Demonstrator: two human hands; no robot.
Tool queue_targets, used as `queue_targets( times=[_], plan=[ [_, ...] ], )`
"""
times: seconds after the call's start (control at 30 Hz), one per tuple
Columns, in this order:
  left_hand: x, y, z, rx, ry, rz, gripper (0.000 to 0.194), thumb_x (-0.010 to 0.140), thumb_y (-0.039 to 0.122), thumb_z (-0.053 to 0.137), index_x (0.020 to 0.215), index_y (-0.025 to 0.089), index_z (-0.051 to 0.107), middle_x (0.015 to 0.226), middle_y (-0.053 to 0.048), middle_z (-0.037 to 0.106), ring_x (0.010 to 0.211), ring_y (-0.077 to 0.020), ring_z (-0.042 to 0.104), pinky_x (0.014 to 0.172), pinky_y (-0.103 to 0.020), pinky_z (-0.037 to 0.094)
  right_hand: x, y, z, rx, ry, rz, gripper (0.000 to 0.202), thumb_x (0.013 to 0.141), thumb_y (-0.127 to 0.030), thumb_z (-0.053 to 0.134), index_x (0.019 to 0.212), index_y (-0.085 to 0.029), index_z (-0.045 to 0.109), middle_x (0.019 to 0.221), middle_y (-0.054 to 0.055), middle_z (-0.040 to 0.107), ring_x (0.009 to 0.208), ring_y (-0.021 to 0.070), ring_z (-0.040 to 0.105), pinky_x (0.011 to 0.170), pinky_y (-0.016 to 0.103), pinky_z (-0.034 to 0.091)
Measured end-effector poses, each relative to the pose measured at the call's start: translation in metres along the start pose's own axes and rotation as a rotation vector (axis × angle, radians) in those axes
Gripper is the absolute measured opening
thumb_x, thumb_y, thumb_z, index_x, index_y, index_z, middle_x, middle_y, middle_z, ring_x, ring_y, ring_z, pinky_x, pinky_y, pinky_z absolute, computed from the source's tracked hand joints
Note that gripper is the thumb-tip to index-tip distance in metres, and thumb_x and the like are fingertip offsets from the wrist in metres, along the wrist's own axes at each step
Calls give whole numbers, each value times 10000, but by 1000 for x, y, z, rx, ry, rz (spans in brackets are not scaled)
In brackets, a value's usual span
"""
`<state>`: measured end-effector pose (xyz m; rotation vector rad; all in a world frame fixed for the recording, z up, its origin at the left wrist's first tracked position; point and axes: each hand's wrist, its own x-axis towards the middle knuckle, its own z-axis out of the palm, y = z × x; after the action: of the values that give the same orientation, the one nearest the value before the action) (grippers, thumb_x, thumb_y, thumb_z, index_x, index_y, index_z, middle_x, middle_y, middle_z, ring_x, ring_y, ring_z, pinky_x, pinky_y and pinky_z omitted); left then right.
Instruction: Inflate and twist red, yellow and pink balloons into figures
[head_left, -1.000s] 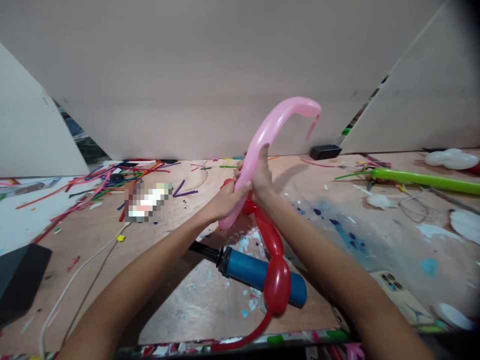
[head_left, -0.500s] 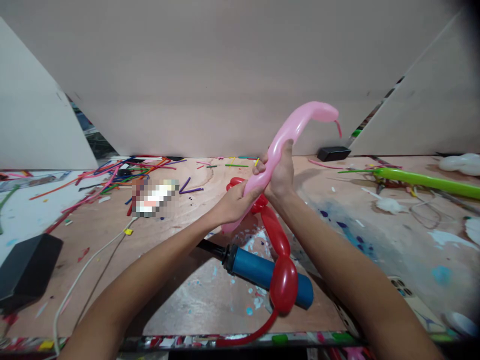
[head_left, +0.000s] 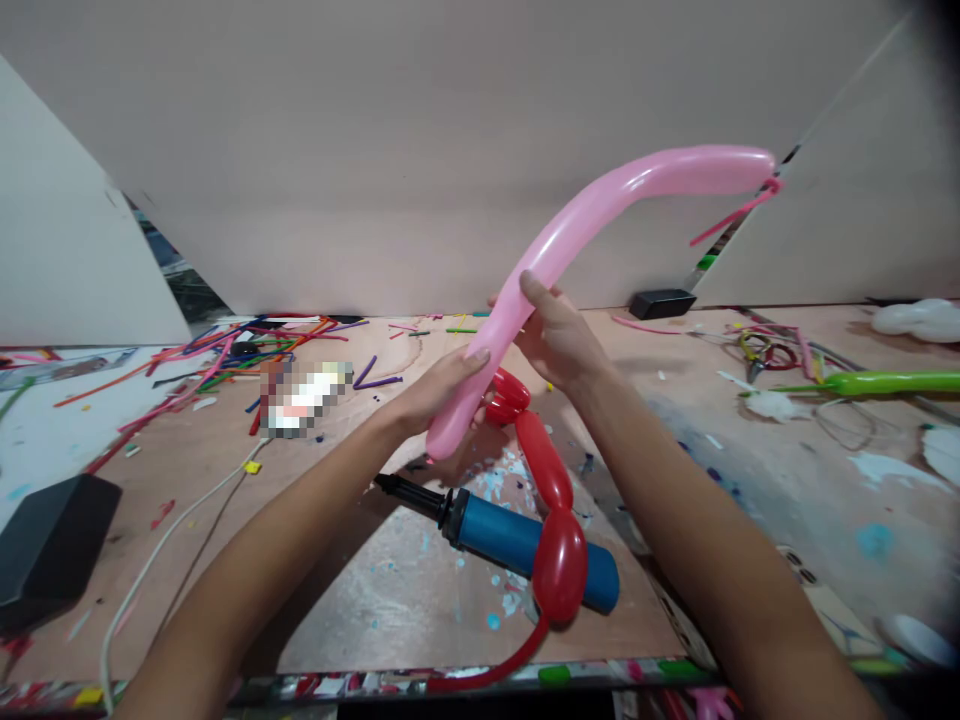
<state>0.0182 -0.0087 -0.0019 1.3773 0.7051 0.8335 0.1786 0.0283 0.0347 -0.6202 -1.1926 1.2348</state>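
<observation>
A long pink balloon (head_left: 600, 205) arches up and to the right, with a thin uninflated tail hanging from its far tip. Near its lower end, my left hand (head_left: 442, 385) wraps round it, thumb on top. Farther up, my right hand (head_left: 555, 335) grips it from the right side. Below them lies a twisted red balloon (head_left: 546, 460), its knotted top partly hidden behind my left hand and the pink balloon. One red bubble rests across a blue hand pump (head_left: 499, 535) with a black nozzle, which lies on the table (head_left: 337, 590).
Loose uninflated balloons (head_left: 217, 355) are heaped at the left. A black block (head_left: 56, 545) stands front left, a smaller black box (head_left: 662, 303) at the back. Scissors (head_left: 769, 355), a green balloon (head_left: 900, 383) and a white balloon (head_left: 919, 320) lie right. A white cable (head_left: 176, 520) runs toward the front edge.
The pink balloon has straightened and extends farther up and right, its tail swinging outward. My hands have moved apart slightly along it. The green balloon at right has shifted right, exposing the scissors.
</observation>
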Motion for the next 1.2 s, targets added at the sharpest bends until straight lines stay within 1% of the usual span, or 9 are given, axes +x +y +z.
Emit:
queue_targets(
  times=[0.13, 0.27, 0.37, 0.47, 0.67, 0.77, 0.93, 1.03, 1.2],
  plan=[
    [-2, 10, -11, 92, 65, 50, 335, 842, 421, 600, 1034, 154, 532, 839, -40, 585, 628, -132, 573, 549, -256, 484, -5, -12, -11, -210, -119, 32, 439, 682, -539, 784, 893, -225, 560, 834, 6, 606, 717, 137, 574, 511, 240, 427],
    [-4, 17, -14, 391, 187, 179, 427, 882, 506, 549, 1139, 165, 528, 823, -37, 578, 604, -126, 552, 524, -245, 461, -12, -10, -3, -399, -129, -56, 386, 724, -506, 758, 901, -202, 600, 804, 22, 629, 674, 133, 559, 502, 244, 416],
    [-6, 20, -12, 534, 232, 305, 431, 900, 496, 530, 1149, 146, 570, 945, -83, 627, 772, -163, 600, 647, -264, 487, -16, -5, 7, -493, -116, -74, 345, 736, -473, 751, 868, -175, 637, 761, 33, 639, 646, 133, 559, 531, 261, 443],
    [-7, 19, -12, 606, 323, 379, 405, 904, 454, 537, 1152, 139, 591, 1067, -100, 640, 921, -187, 598, 772, -279, 477, -19, -2, 13, -473, -58, -57, 348, 712, -444, 779, 888, -168, 661, 783, 44, 661, 667, 143, 582, 557, 266, 464],
    [-11, 20, -11, 703, 321, 346, 379, 909, 465, 517, 1104, 154, 610, 910, -66, 649, 740, -156, 581, 670, -265, 453, -18, 3, 13, -236, 7, 5, 360, 638, -447, 843, 733, -183, 618, 572, -17, 543, 510, 107, 486, 450, 243, 418],
    [-11, 21, -8, 560, 258, 288, 337, 911, 451, 502, 961, 134, 605, 796, -57, 631, 637, -141, 571, 601, -261, 454, -19, 6, 14, -202, -5, 1, 355, 658, -456, 829, 747, -183, 620, 593, -9, 570, 512, 109, 499, 450, 243, 434],
    [-10, 20, -1, -115, 65, 52, 201, 880, 337, 480, 816, 152, 526, 654, -20, 564, 505, -130, 547, 492, -263, 457, -23, -3, 16, -102, -298, 108, 329, 671, -422, 812, 743, -162, 624, 634, 32, 632, 537, 151, 580, 490, 288, 489],
    [-9, 19, -3, -447, -87, -100, 183, 862, 335, 478, 819, 164, 527, 632, 4, 515, 446, -91, 473, 418, -214, 378, -23, -9, 12, -37, -344, 140, 286, 655, -342, 816, 759, -158, 623, 660, 29, 647, 567, 143, 587, 519, 277, 498],
    [-8, 18, -5, -495, -119, -163, 442, 883, 589, 457, 785, 169, 550, 557, 17, 444, 398, -75, 378, 385, -214, 308, -24, -9, 10, 86, -393, 233, 306, 615, -225, 788, 884, -178, 650, 725, 5, 659, 649, 152, 610, 616, 298, 538]
  ],
)
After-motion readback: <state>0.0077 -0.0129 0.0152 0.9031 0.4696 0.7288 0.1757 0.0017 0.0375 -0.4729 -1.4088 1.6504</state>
